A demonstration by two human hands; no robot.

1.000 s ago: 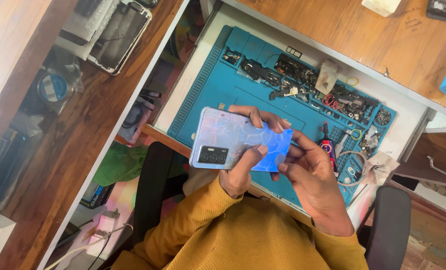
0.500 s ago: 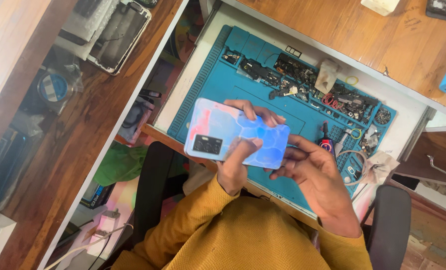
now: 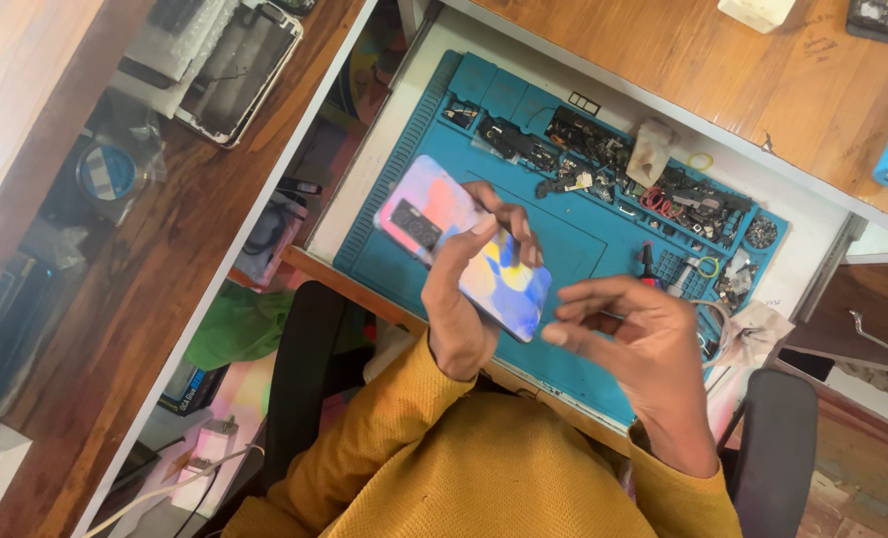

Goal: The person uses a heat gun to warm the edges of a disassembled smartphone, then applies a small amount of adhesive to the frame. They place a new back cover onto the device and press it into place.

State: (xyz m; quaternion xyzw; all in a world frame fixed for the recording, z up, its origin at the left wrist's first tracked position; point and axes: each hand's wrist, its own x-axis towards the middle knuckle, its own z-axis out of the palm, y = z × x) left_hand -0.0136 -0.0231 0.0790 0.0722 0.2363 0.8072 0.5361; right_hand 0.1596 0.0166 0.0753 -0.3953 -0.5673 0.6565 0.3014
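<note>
Iridescent phone (image 3: 461, 244) gripped by left hand (image 3: 464, 299); right hand (image 3: 633, 344) beside.

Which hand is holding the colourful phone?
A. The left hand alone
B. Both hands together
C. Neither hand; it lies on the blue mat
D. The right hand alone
A: the left hand grips the phone above the blue mat, while the right hand is apart from it.

A person seen from above wears a mustard-yellow knitted sweater (image 3: 484, 468) with long sleeves. The left sleeve (image 3: 404, 384) ends in a ribbed cuff at the wrist, just below the bare left hand (image 3: 469, 289). The right sleeve (image 3: 678, 488) ends below the bare right hand (image 3: 633, 339). Neither hand has a glove.
</note>
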